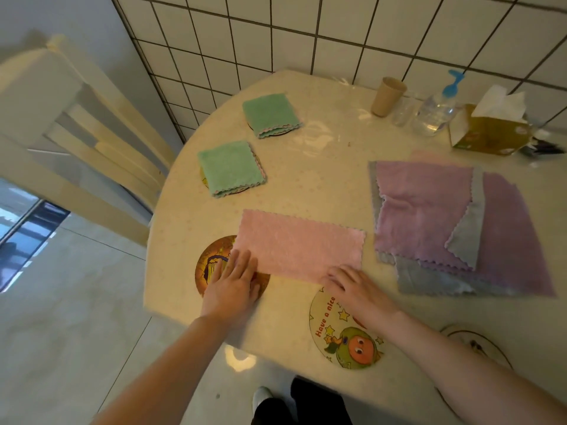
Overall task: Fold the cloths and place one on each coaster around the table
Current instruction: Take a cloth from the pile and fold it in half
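We have two green cloths [230, 167] folded on coasters at upper left, our left hand [233, 285] and right hand [352, 286] lie flat and open on the half-folded pink cloth [299, 245] mid-frame, and the purple pile [445, 222] at right still waits.

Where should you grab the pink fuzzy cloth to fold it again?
Probably the short left end of the pink fuzzy cloth, beside the left hand. It lies flat as a long rectangle, so pinching that end's corners from the left and carrying them across to the right end should make a square.
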`<state>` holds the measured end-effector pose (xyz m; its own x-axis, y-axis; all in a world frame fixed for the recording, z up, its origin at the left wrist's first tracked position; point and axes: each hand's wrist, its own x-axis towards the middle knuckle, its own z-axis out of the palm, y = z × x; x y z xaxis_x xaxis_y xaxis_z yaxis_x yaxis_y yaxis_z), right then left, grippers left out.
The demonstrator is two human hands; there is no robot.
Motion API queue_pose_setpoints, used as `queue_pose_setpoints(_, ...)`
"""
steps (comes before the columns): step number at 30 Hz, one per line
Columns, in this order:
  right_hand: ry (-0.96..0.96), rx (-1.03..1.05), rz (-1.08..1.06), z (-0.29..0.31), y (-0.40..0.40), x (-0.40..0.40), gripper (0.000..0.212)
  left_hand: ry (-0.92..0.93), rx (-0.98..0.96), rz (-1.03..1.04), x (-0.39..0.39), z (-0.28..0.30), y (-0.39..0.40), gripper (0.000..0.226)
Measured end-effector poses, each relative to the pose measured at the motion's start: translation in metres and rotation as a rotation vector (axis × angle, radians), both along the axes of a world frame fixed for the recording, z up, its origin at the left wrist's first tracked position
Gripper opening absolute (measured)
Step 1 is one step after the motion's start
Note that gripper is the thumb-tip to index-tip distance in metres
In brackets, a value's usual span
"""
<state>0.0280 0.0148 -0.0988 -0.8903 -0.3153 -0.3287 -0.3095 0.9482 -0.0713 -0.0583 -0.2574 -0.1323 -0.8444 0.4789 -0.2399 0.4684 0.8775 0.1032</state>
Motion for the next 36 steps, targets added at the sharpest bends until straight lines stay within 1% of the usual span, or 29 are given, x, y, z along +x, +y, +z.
queue_pose_setpoints(1, -0.003, -0.015, -0.002, 0.001, 0.000, 0.000, 0.085, -0.001, 0.008, 0.029, 0.002, 0.003, 0.007, 0.076)
queue_pose_setpoints(3, 0.014, -0.081, 0.006, 0.008, 0.001, -0.003, 0.077, 0.029, 0.052, 0.028, 0.011, 0.008, 0.022, 0.064)
queue_pose_setpoints(5, 0.043, -0.131, 0.012, 0.012, 0.004, -0.006, 0.075, 0.027, 0.126, -0.089, 0.025, 0.004, 0.038, 0.053)
queue_pose_setpoints(7, 0.045, -0.178, 0.031, 0.016, 0.006, -0.008, 0.073, 0.011, 0.170, -0.180, 0.040, 0.001, 0.057, 0.052)
queue_pose_setpoints(10, 0.087, -0.258, 0.137, 0.016, 0.018, -0.006, 0.066, -0.012, 0.150, -0.102, 0.051, 0.001, 0.088, 0.060)
queue_pose_setpoints(12, 0.118, -0.329, 0.225, 0.017, 0.027, 0.000, 0.063, -0.010, 0.157, -0.033, 0.052, 0.006, 0.105, 0.060)
queue_pose_setpoints(14, 0.124, -0.374, 0.337, 0.018, 0.032, 0.006, 0.055, 0.006, 0.171, -0.032, 0.055, 0.010, 0.111, 0.056)
queue_pose_setpoints(16, 0.124, -0.380, 0.440, 0.019, 0.044, 0.006, 0.045, 0.016, 0.183, -0.090, 0.064, 0.007, 0.112, 0.051)
queue_pose_setpoints(18, 0.168, -0.385, 0.458, 0.017, 0.058, -0.005, 0.049, 0.030, 0.203, -0.181, 0.075, 0.002, 0.102, 0.051)
queue_pose_setpoints(20, 0.186, -0.316, 0.482, 0.009, 0.070, -0.021, 0.062, 0.016, 0.219, -0.236, 0.084, 0.003, 0.090, 0.051)
queue_pose_setpoints(22, 0.139, -0.230, 0.595, -0.002, 0.077, -0.033, 0.075, 0.014, 0.236, -0.234, 0.093, 0.005, 0.084, 0.050)
queue_pose_setpoints(24, 0.075, -0.190, 0.722, -0.013, 0.084, -0.039, 0.073, 0.000, 0.245, -0.193, 0.101, 0.008, 0.081, 0.050)
queue_pose_setpoints(27, 0.103, -0.203, 0.805, -0.019, 0.091, -0.050, 0.060, -0.014, 0.301, -0.082, 0.110, 0.009, 0.078, 0.049)
queue_pose_setpoints(29, 0.104, -0.198, 0.816, -0.019, 0.090, -0.057, 0.060, -0.124, 0.438, 0.089, 0.112, 0.019, 0.080, 0.047)
queue_pose_setpoints(31, 0.053, -0.192, 0.798, -0.020, 0.087, -0.061, 0.058, -0.279, 0.561, 0.304, 0.109, 0.028, 0.084, 0.042)
queue_pose_setpoints(32, -0.018, -0.215, 0.750, -0.017, 0.085, -0.063, 0.059, -0.320, 0.612, 0.412, 0.104, 0.032, 0.086, 0.041)
queue_pose_setpoints(34, -0.189, -0.346, 0.533, -0.014, 0.078, -0.067, 0.059, -0.396, 0.705, 0.659, 0.091, 0.033, 0.087, 0.038)
queue_pose_setpoints(35, -0.255, -0.441, 0.382, -0.013, 0.075, -0.067, 0.053, -0.431, 0.757, 0.769, 0.084, 0.032, 0.088, 0.038)
queue_pose_setpoints(36, -0.290, -0.556, 0.226, -0.011, 0.070, -0.070, 0.040, -0.465, 0.835, 0.866, 0.077, 0.032, 0.088, 0.041)
